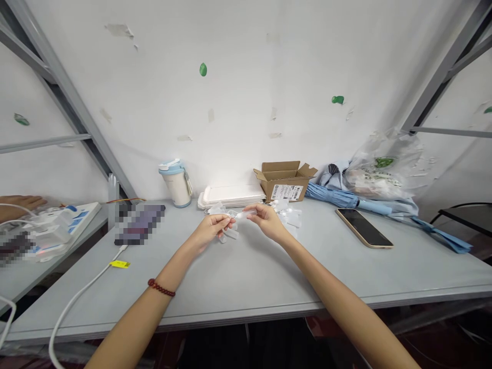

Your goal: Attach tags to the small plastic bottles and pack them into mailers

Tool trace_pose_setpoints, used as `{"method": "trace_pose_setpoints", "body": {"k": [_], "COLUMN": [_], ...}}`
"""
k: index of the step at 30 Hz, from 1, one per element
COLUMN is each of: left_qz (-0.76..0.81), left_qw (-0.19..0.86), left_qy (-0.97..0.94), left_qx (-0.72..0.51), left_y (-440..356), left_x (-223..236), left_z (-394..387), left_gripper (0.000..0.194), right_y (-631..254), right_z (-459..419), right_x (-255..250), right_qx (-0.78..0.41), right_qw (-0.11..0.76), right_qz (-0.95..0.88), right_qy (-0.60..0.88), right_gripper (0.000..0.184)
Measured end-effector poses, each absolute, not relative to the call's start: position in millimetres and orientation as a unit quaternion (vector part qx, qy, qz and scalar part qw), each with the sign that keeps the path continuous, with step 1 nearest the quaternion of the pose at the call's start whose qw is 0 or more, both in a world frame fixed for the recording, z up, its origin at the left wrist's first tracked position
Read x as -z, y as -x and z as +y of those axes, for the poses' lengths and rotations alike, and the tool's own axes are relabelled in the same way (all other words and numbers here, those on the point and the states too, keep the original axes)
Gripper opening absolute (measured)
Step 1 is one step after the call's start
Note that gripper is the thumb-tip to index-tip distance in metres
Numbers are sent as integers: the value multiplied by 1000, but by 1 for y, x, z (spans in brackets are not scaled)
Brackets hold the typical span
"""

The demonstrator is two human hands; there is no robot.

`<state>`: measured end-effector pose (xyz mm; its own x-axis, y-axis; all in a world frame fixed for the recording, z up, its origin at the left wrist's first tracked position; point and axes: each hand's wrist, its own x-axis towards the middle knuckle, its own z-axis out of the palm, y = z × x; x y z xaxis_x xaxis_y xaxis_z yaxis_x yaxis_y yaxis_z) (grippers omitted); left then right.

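Above the middle of the grey table (253, 277), my two hands are close together. My right hand (269, 221) pinches one end of a small clear plastic packet (246, 213) between thumb and fingertips. Close by on the left, my left hand (211, 230) has its fingertips pressed together at the packet's other end, on a tiny white piece too small to make out. Beneath and beside the left fingers lie several clear plastic pieces (230, 233). Beyond my right hand is a loose pile of similar clear packets (291, 217).
Behind stand a blue-and-white tumbler (177, 185), stacked white trays (234, 194) and an open cardboard box (287, 192). Rightward lie a phone (365, 228), a blue umbrella (334, 195) and a plastic bag (384, 177). Leftward are a cabled device (144, 224) and another person's hand (21, 202).
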<state>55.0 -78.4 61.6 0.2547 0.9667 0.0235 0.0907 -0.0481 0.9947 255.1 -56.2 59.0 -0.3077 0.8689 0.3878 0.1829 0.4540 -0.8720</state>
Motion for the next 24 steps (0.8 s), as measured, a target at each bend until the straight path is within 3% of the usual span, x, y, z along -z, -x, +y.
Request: {"method": "trace_pose_setpoints", "body": {"k": [6, 15, 24], "left_qz": [451, 463, 460], "left_qw": [524, 496, 479], "left_qy": [-591, -597, -631], "left_qx": [-416, -428, -400], "left_y": [-55, -55, -56], "left_x": [-63, -57, -59], "left_z": [-79, -78, -80], "left_gripper": [35, 33, 35], "right_y": [-255, -242, -237], "right_z": [-55, -63, -66], "right_x": [-59, -43, -31], "right_qx": [-320, -125, -125], "right_qw": [454, 477, 460], "right_qz": [-742, -812, -829], "right_qy": [376, 314, 294], "right_gripper": [18, 23, 28]}}
